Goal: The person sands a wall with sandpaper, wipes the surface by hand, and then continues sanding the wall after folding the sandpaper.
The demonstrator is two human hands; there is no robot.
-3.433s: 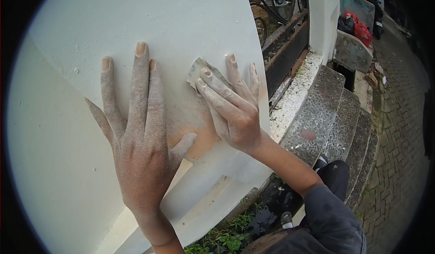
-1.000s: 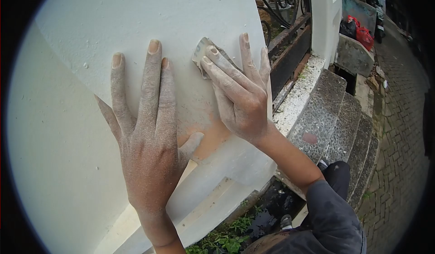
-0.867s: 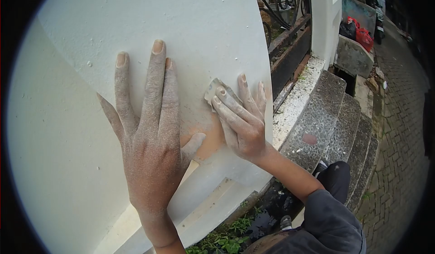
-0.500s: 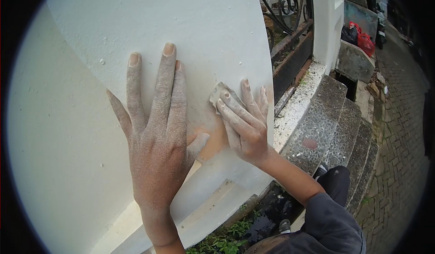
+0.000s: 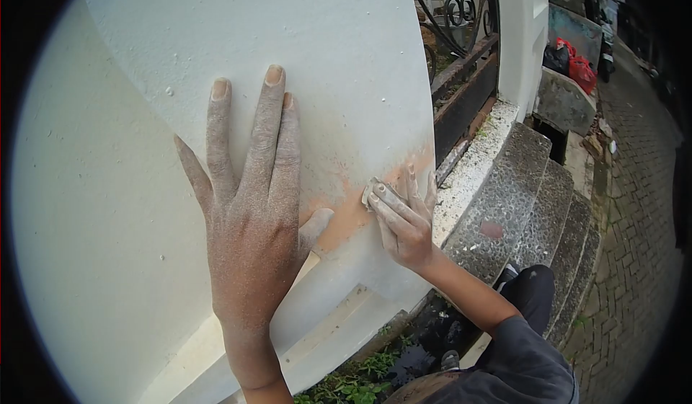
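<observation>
Rubbing sandpaper (image 5: pixel 373 190) on the orange patch (image 5: pixel 346 220), low on the white pillar (image 5: pixel 324 58).
Pinning it flat under the right hand (image 5: pixel 404 220), grip pressed together; bracing the left hand (image 5: pixel 252 195), fingers spread, on bare plaster. Probably mid-stroke, needing even pressure near the pillar's edge. Working outdoors beside stone steps (image 5: pixel 504 188) and an iron gate (image 5: pixel 461 65).

A small folded piece of pale grey sandpaper (image 5: pixel 372 190) is pressed flat against a white plastered pillar face (image 5: pixel 324 43) beneath the fingertips of the right hand (image 5: pixel 404 220). Only its upper left corner is seen beyond them. An orange-brown rubbed patch (image 5: pixel 344 216) is exposed on the dusty plaster, between the right hand and the thumb of the left hand (image 5: pixel 252 209).
</observation>
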